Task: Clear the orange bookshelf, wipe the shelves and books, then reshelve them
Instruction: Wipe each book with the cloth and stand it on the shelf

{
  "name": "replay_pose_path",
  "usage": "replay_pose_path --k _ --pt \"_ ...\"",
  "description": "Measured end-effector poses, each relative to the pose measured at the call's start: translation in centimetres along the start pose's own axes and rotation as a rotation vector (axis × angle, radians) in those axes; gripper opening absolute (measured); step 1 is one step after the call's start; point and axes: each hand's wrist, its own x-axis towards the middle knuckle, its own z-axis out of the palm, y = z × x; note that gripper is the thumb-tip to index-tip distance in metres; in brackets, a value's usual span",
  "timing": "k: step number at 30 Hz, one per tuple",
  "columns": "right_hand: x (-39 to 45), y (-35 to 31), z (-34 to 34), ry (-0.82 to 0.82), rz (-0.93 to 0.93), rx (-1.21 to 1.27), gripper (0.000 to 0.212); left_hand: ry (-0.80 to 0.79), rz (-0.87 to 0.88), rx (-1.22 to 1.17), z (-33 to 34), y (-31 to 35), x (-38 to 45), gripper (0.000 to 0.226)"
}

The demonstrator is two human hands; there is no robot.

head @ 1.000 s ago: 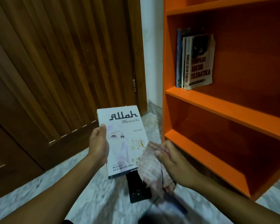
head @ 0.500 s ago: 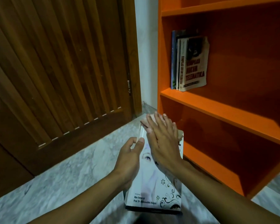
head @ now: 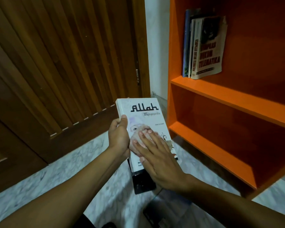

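Since half a second ago the white book [head: 145,127] has come up from the floor and tilted back, title side showing again; right hand has slid from its top end down to the lower cover.

Left side: brown wooden door [head: 59,63], vertical ribbed slats, glossy, a small metal hinge on its right edge. Strip of white wall between door and shelf unit.

Centre, near: left hand [head: 119,137] grips the book's left edge, thumb curled over the front cover. Book is a glossy white paperback, rectangular, black lettering at the top, held above the floor just left of the bookshelf. Right hand [head: 156,155] lies flat on the cover, fingers straight and spread, pressing a pale checked cloth [head: 139,140] against it; only a bit of cloth shows past the fingertips. Hand hides most of the lower cover.

Below the book, a dark flat book [head: 142,181] lies on the floor [head: 56,175], pale marble with grey veining.

Right: orange bookshelf [head: 220,99], smooth painted boards. Upper shelf holds a few standing books [head: 204,46] pushed to its left end, the outermost worn at the corner. Lower shelf bare orange board.
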Motion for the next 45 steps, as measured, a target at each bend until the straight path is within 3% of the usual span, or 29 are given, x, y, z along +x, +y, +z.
replay_pose_path --k 3,7,13,16,21,24,28,31,33,36,40,42,45 --pt "-0.8 0.0 0.3 -0.019 -0.145 0.023 0.059 0.049 0.014 -0.038 -0.8 0.6 0.5 0.031" --pt "-1.1 0.8 0.7 0.003 -0.354 0.057 0.048 0.071 -0.002 -0.079 -1.7 1.2 0.8 0.035" --pt "-0.9 1.9 -0.3 -0.029 -0.488 0.096 0.034 0.111 0.017 -0.093 -3.3 2.1 1.7 0.037" --pt "-0.5 2.1 -1.7 -0.03 -0.281 0.308 0.035 0.125 0.052 -0.084 -4.0 2.5 2.2 0.033" --pt "0.8 2.9 -5.1 0.078 0.506 0.867 0.029 0.135 0.083 -0.067 -5.1 2.7 2.3 0.03" --pt "0.8 4.7 -5.3 0.098 0.828 0.943 0.024 0.086 0.081 -0.104 -5.3 2.7 2.4 0.033" --pt "1.1 4.1 -5.7 -0.027 0.789 1.016 0.045 -0.021 0.067 -0.115 -4.6 2.6 2.1 0.034" --pt "1.2 3.2 -6.5 -0.176 0.687 1.111 0.041 -0.116 0.062 -0.083 -3.6 2.4 1.4 0.034" --pt "1.2 3.1 -6.7 -0.187 0.679 1.18 0.041 -0.172 0.057 -0.05 -3.1 2.3 1.0 0.035" --pt "1.5 3.3 -7.7 -0.103 0.716 1.271 0.035 -0.237 0.067 0.057 -2.9 2.9 0.7 0.028" --pt "2.7 4.9 -9.7 0.064 0.721 1.272 0.051 -0.47 -0.031 0.415 -3.7 4.5 0.1 0.033" --pt "2.9 5.8 -11.1 0.114 0.712 1.292 0.043 -0.58 -0.11 0.48 -3.5 5.1 0.0 0.036" --pt "3.3 6.5 -13.6 0.116 0.667 1.242 0.031 -0.616 -0.107 0.468 -1.7 6.0 0.4 0.043"
